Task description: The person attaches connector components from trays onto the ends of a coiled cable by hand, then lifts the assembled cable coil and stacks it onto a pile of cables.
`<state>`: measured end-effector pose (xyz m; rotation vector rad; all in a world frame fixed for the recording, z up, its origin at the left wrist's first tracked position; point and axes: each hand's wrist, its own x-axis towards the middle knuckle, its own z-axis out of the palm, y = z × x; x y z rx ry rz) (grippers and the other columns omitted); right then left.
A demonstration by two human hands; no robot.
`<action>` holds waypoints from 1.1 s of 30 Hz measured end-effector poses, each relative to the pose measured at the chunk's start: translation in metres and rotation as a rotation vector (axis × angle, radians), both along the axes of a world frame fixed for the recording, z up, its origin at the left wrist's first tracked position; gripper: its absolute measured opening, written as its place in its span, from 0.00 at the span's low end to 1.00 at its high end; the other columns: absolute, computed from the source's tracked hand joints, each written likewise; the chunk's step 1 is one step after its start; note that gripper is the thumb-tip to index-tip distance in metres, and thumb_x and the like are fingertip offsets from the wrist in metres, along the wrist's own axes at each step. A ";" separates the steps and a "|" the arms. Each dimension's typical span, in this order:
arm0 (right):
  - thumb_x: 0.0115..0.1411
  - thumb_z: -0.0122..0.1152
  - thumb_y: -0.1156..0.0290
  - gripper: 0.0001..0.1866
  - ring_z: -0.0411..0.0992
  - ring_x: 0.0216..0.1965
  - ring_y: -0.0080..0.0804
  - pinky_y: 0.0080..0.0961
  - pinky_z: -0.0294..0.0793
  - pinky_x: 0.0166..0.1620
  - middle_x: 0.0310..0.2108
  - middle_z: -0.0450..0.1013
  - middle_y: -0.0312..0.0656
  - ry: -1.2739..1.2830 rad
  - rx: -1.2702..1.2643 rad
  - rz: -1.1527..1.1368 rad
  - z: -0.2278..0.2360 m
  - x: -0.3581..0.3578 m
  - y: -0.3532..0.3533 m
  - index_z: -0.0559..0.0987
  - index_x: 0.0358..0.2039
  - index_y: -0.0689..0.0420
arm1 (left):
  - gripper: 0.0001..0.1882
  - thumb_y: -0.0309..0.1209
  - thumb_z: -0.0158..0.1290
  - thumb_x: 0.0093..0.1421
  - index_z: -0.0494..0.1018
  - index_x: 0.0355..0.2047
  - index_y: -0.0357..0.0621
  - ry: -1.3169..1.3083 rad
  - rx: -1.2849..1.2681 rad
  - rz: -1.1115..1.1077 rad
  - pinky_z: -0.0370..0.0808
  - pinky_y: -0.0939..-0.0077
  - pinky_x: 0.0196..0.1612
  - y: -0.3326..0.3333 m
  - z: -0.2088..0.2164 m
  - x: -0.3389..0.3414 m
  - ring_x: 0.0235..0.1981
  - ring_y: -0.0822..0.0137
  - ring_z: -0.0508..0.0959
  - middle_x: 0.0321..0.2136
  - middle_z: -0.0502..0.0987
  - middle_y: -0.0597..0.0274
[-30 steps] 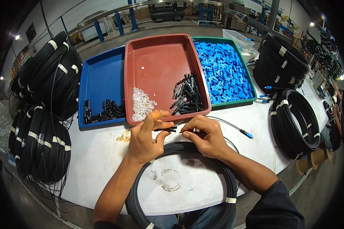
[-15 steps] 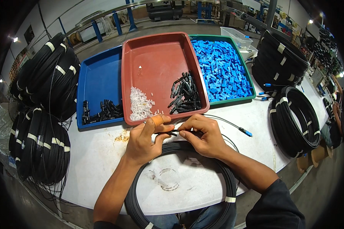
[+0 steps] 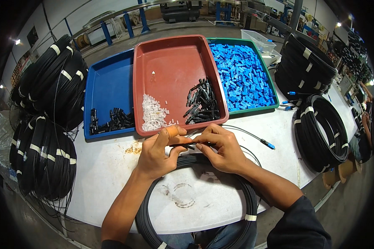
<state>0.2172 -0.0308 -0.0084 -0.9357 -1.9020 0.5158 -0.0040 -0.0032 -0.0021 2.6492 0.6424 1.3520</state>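
Observation:
My left hand [image 3: 158,151], with an orange wrap on one finger, pinches a black cable end [image 3: 188,146]. From the other side my right hand [image 3: 221,147] grips the same dark piece between thumb and fingers; its exact shape is mostly hidden. Below both hands a coil of black cable [image 3: 144,211], banded with pale tape, lies over the table's near edge. Beyond my right hand, the cable's other end carries a blue-tipped connector [image 3: 268,143] and rests on the white table [image 3: 187,191].
Ahead stand a blue tray [image 3: 108,79] with black parts, a red tray [image 3: 174,58] with white pieces and black parts, and a green tray [image 3: 274,99] full of blue connector housings. Cable coils flank the table at left [image 3: 45,157] and right [image 3: 320,133].
Both hands stay in nearly the same place, with only slight finger shifts around the cable end. The trays and coils have not moved.

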 end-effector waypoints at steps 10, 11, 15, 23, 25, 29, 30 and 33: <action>0.58 0.64 0.79 0.07 0.76 0.28 0.37 0.30 0.74 0.31 0.30 0.74 0.43 -0.036 0.014 -0.078 0.002 -0.001 -0.002 0.85 0.37 0.60 | 0.28 0.20 0.69 0.51 0.67 0.49 0.37 -0.161 -0.432 0.036 0.82 0.74 0.44 -0.009 0.011 0.007 0.38 0.63 0.87 0.35 0.86 0.50; 0.58 0.65 0.81 0.07 0.74 0.29 0.34 0.29 0.72 0.32 0.31 0.74 0.43 -0.031 0.007 -0.065 0.003 -0.001 -0.003 0.84 0.38 0.61 | 0.28 0.20 0.69 0.51 0.67 0.49 0.37 -0.161 -0.432 0.036 0.82 0.74 0.44 -0.009 0.011 0.007 0.38 0.63 0.87 0.35 0.86 0.50; 0.58 0.65 0.83 0.08 0.74 0.31 0.33 0.28 0.71 0.33 0.31 0.73 0.43 -0.026 0.015 -0.061 0.003 -0.002 -0.004 0.84 0.39 0.62 | 0.26 0.19 0.68 0.52 0.67 0.48 0.39 -0.178 -0.471 0.053 0.82 0.76 0.43 -0.007 0.008 0.008 0.37 0.66 0.86 0.34 0.85 0.51; 0.56 0.66 0.83 0.11 0.76 0.31 0.35 0.29 0.74 0.34 0.33 0.73 0.43 -0.031 0.073 -0.014 0.002 -0.001 -0.001 0.84 0.40 0.61 | 0.19 0.22 0.67 0.52 0.70 0.40 0.40 -0.210 -0.453 0.039 0.83 0.73 0.45 -0.005 0.004 0.009 0.37 0.66 0.87 0.31 0.84 0.57; 0.55 0.65 0.83 0.12 0.77 0.31 0.37 0.31 0.76 0.32 0.34 0.74 0.43 -0.036 0.112 -0.003 0.002 0.000 -0.001 0.83 0.41 0.60 | 0.16 0.20 0.67 0.50 0.71 0.36 0.39 -0.208 -0.434 0.050 0.84 0.73 0.43 -0.005 0.005 0.011 0.35 0.70 0.86 0.30 0.84 0.58; 0.53 0.65 0.84 0.14 0.77 0.36 0.36 0.30 0.78 0.37 0.40 0.72 0.45 0.005 0.078 -0.028 0.011 -0.003 -0.006 0.81 0.42 0.61 | 0.14 0.19 0.67 0.49 0.72 0.31 0.38 -0.212 -0.418 0.089 0.84 0.75 0.42 -0.006 0.005 0.007 0.32 0.71 0.85 0.30 0.84 0.58; 0.52 0.64 0.85 0.15 0.77 0.37 0.37 0.29 0.79 0.39 0.41 0.72 0.46 0.021 0.123 -0.043 0.011 -0.004 -0.006 0.80 0.41 0.62 | 0.13 0.19 0.67 0.48 0.73 0.30 0.38 -0.218 -0.421 0.087 0.83 0.75 0.41 -0.006 0.006 0.008 0.32 0.72 0.84 0.30 0.84 0.58; 0.50 0.64 0.86 0.15 0.77 0.39 0.37 0.29 0.81 0.41 0.43 0.71 0.47 0.062 0.164 -0.069 0.007 -0.001 -0.004 0.80 0.39 0.62 | 0.11 0.18 0.66 0.48 0.73 0.27 0.38 -0.234 -0.439 0.084 0.83 0.75 0.40 -0.007 0.007 0.008 0.31 0.72 0.84 0.29 0.84 0.57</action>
